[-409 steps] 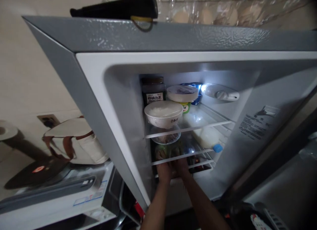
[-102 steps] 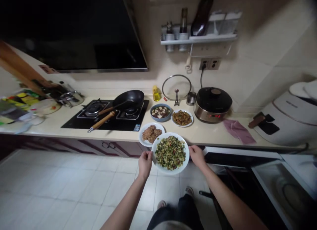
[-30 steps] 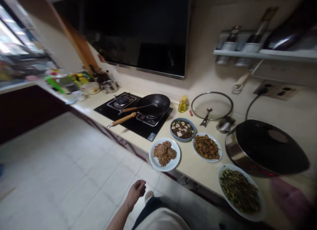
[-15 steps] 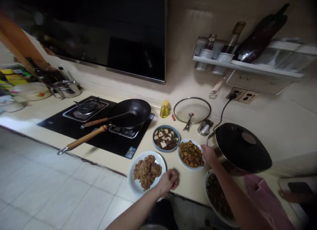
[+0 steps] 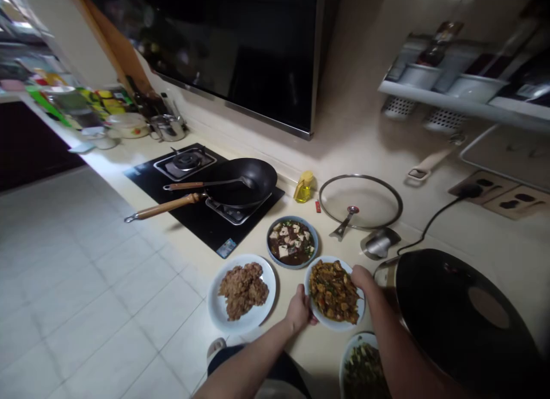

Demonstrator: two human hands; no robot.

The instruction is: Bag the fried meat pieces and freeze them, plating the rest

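Note:
A white plate (image 5: 342,327) of brown stir-fried pieces is held at its rim by both of my hands. My left hand (image 5: 301,311) closes on the left edge, fingers partly under it. At the right edge, my right hand (image 5: 363,277) grips the rim, its fingers partly hidden. To the left lies a white plate (image 5: 213,305) heaped with brown, lumpy food. Just behind is a blue-rimmed bowl (image 5: 271,255) of dark sauce with white tofu cubes. Partly hidden by my right forearm, another dish (image 5: 344,359) holds greenish food at the front.
A black wok (image 5: 258,178) with a spatula (image 5: 206,185) across it sits on the gas hob (image 5: 189,213). Behind the food are an oil bottle (image 5: 303,188), a glass lid (image 5: 365,201) and a metal cup (image 5: 380,243). A rice cooker (image 5: 464,307) stands right, below a wall shelf (image 5: 447,104).
My left hand has moved from empty space beside the lumpy food to the stir-fry plate's left rim. The right hand stays on its right rim. The view has shifted.

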